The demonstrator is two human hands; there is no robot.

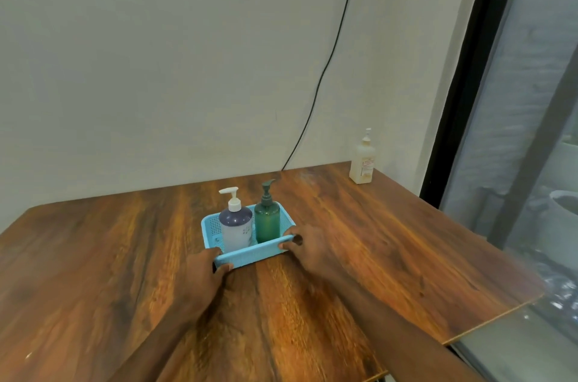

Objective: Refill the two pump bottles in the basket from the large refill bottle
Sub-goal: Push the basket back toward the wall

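Observation:
A light blue mesh basket (254, 251) sits on the wooden table (359, 240). Two pump bottles stand upright inside it: a white-and-purple one (235, 228) on the left and a green one (267, 222) on the right. My left hand (208, 272) grips the basket's near left corner. My right hand (308, 245) grips the near right end of its front rim. A cream refill bottle (362, 162) with a pump top stands at the table's far right corner, well apart from both hands.
A plain wall rises behind the table, with a black cable (316, 93) running down it. A dark-framed glass pane (516, 131) borders the right side. The table's right edge (494, 322) lies close to the glass.

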